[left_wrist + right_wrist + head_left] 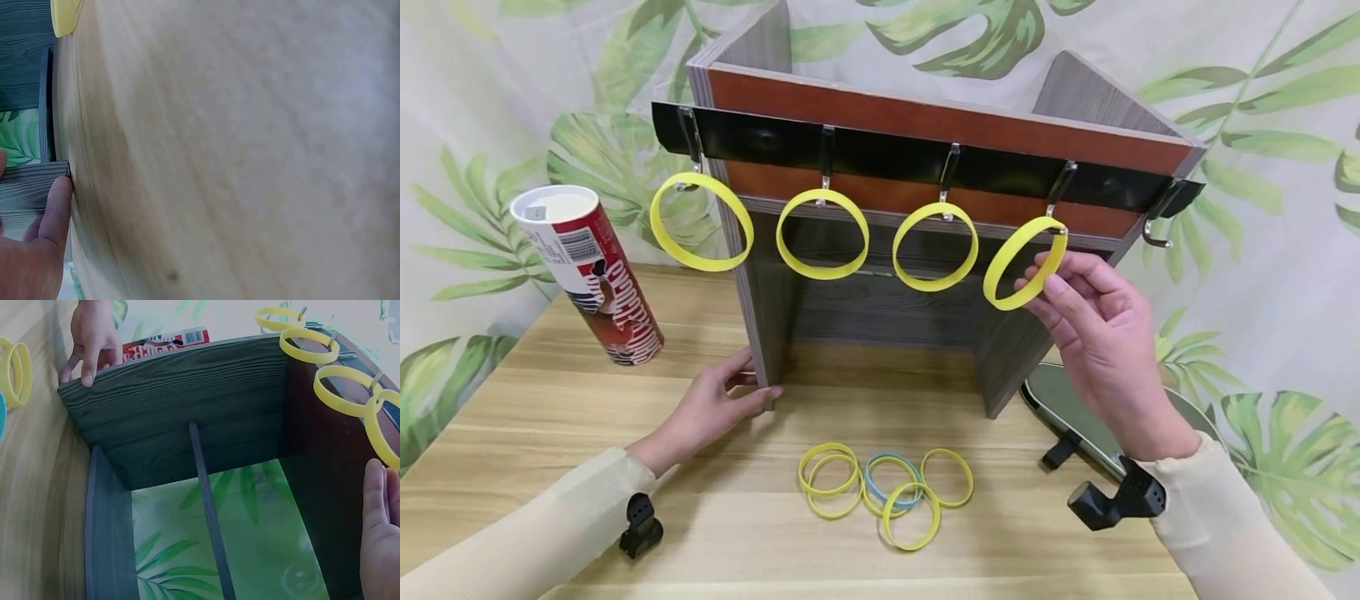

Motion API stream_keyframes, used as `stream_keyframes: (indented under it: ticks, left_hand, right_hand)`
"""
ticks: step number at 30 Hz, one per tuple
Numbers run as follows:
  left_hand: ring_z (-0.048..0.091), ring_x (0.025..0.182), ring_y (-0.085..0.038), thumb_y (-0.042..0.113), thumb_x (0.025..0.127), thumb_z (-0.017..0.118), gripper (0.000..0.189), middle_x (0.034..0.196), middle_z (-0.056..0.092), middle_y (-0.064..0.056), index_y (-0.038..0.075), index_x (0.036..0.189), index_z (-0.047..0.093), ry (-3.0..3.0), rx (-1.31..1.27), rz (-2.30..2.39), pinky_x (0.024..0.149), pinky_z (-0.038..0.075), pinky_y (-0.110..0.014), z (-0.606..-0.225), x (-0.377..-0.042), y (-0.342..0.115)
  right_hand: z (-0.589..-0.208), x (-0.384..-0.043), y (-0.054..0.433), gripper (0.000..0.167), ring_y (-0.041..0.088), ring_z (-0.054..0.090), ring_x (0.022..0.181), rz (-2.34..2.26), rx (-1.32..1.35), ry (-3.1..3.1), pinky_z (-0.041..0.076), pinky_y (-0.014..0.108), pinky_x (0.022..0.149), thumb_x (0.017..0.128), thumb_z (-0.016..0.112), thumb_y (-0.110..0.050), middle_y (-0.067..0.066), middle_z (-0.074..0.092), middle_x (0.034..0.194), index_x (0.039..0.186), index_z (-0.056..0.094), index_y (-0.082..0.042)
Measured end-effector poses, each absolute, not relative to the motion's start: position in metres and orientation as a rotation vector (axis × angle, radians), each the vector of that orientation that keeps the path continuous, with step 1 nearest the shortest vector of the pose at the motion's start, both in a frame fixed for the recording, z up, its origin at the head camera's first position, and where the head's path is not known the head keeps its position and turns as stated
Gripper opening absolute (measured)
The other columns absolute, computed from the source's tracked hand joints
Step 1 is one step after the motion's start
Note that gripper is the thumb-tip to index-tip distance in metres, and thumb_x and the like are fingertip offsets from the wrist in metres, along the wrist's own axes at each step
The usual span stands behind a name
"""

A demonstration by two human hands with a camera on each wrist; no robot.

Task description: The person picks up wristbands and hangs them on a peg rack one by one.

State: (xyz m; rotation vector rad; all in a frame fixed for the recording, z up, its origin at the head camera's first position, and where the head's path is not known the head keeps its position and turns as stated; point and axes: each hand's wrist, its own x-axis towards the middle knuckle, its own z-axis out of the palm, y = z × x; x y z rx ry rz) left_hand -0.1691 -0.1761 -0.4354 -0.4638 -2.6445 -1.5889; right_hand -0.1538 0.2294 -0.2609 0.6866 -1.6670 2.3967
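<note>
My right hand (1101,325) pinches a yellow silicone wristband (1009,265) between thumb and fingers. This band meets the tip of a metal hook (1060,190) on a black strip (880,158). To its left, three more yellow wristbands (935,283) hang from hooks on the same strip. The strip runs across the front of a grey wooden shelf unit (1011,367). Down at the table, my left hand (703,412) grips the lower end of the unit's left side panel (34,190), thumb on its front edge and fingers behind.
A bare hook (1156,237) is at the strip's right end. Several yellow wristbands (912,546) and a blue wristband (872,483) lie on the wooden table (737,533). A red and white can (598,283) stands at left; a dark green flat object (1067,408) lies at right.
</note>
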Motion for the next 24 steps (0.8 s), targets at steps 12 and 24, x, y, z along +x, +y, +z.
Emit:
stream_keyframes:
  ticks: [12, 24]
  left_hand:
    - [0.069, 0.115, -0.039, 0.008, 0.098, 0.072, 0.059, 0.127, 0.071, -0.025, 0.002, 0.153, 0.05, -2.633, -0.467, -1.598, 0.084, 0.057, -0.018, -0.436, -0.17, -0.175]
    - [0.068, 0.117, -0.04, 0.009, 0.099, 0.071, 0.057, 0.129, 0.07, -0.025, 0.003, 0.152, 0.05, -2.639, -0.461, -1.602, 0.085, 0.057, -0.018, -0.435, -0.168, -0.175]
  right_hand:
    - [-0.315, -0.158, 0.221, 0.027, 0.011, 0.074, 0.102, 2.375, 0.732, -2.02, 0.061, 0.028, 0.095, 0.104, 0.053, 0.006, 0.0, 0.075, 0.112, 0.118, 0.071, -0.009]
    - [-0.383, -0.153, 0.206, 0.02, 0.003, 0.068, 0.091, 1.645, 1.134, -2.977, 0.06, 0.025, 0.085, 0.101, 0.07, -0.014, 0.019, 0.076, 0.104, 0.113, 0.074, 0.001]
